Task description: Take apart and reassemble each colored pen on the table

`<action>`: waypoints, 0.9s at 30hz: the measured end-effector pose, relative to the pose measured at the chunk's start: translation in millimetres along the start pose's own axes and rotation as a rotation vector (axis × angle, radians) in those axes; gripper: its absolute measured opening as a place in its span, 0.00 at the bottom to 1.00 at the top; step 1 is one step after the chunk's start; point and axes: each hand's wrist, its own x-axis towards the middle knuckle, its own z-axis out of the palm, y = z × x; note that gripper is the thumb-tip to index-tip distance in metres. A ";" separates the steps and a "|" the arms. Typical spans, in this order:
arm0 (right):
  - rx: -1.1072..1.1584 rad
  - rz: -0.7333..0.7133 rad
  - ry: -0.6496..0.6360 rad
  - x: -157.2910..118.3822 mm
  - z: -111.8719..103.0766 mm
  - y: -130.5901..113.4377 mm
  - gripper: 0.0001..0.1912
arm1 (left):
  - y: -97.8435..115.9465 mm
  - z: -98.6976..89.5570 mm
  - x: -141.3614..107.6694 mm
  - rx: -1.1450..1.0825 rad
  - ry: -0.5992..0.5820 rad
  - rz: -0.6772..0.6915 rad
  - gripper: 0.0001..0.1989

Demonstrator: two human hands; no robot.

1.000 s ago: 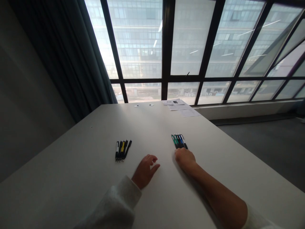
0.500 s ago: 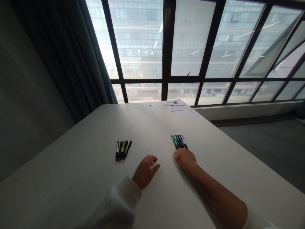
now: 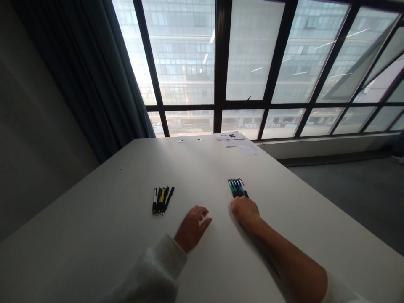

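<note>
My right hand (image 3: 245,211) is closed at the near ends of a row of green, blue, black and white pens (image 3: 237,187). Its fingers cover the lower tips of those pens, which lie side by side on the white table (image 3: 195,164). My left hand (image 3: 193,227) rests over the table to the left, thumb and fingers apart, with nothing in it. Farther left lies a second group of several pens (image 3: 162,201), black, white and yellow, with the rightmost one slanted.
Printed papers (image 3: 235,141) lie at the table's far right corner. Two small white round pieces with dark centres (image 3: 200,139) are at the far edge. A dark curtain (image 3: 94,75) hangs at the left, and windows stand behind the table.
The leftmost green pen under my right hand has shifted right, closer against the other pens. My left hand has hardly moved.
</note>
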 end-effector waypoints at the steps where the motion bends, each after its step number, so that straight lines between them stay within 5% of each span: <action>1: 0.000 -0.002 0.001 0.1 0.3 0.2 0.19 | 0.0 -0.3 0.1 0.004 0.000 -0.002 0.06; 11: 0.004 0.002 0.024 -0.7 3.6 2.1 0.22 | -5.7 -3.6 2.4 0.121 0.005 0.041 0.07; 20: 0.021 0.009 0.036 -12.1 -2.3 -2.7 0.25 | -67.4 -70.4 13.5 0.547 0.247 -0.229 0.12; 27: 0.056 0.023 0.030 -18.3 -1.5 -4.6 0.25 | -70.4 -74.2 8.1 0.740 0.187 -0.331 0.09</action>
